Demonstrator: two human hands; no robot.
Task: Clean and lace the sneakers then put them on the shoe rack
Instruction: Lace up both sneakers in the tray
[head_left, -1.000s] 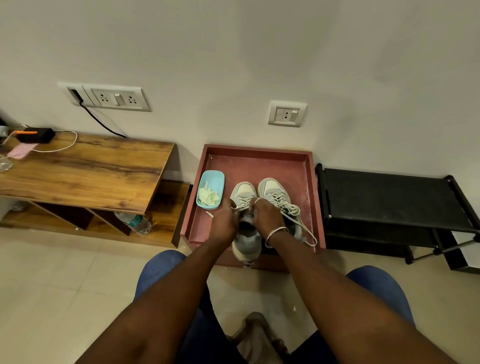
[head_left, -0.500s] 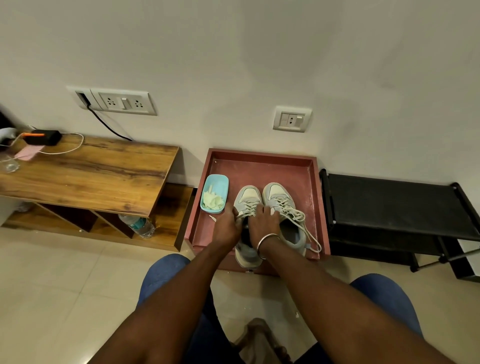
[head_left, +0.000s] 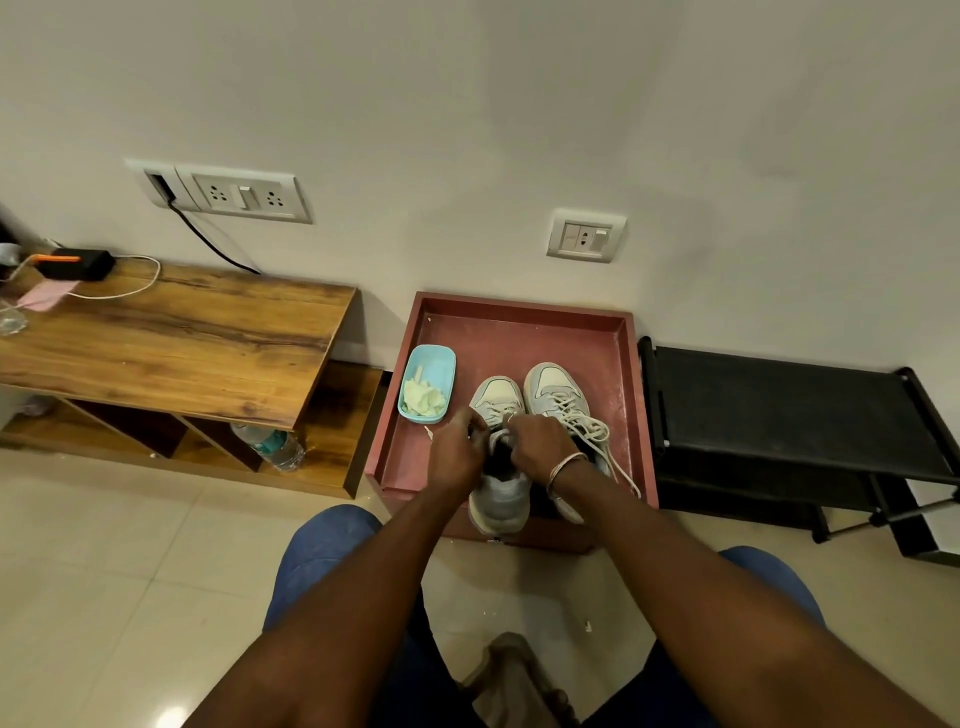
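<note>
Tiled floor against cream wall, red tray holding both sneakers, toes to wall. Working on left sneaker (grey suede and mesh, heel at tray's near rim), long axis running straight away from body. Left hand and right hand both over its throat, equally near, fingers curled tight, pinching lace. Right sneaker just beside, laced, cord ends trailing loose. Black shoe rack off right, nearer right hand. Probably mid-lacing.

I read no text anywhere. The water bottle under the worktop carries a teal label, too blurred to make out.
</note>
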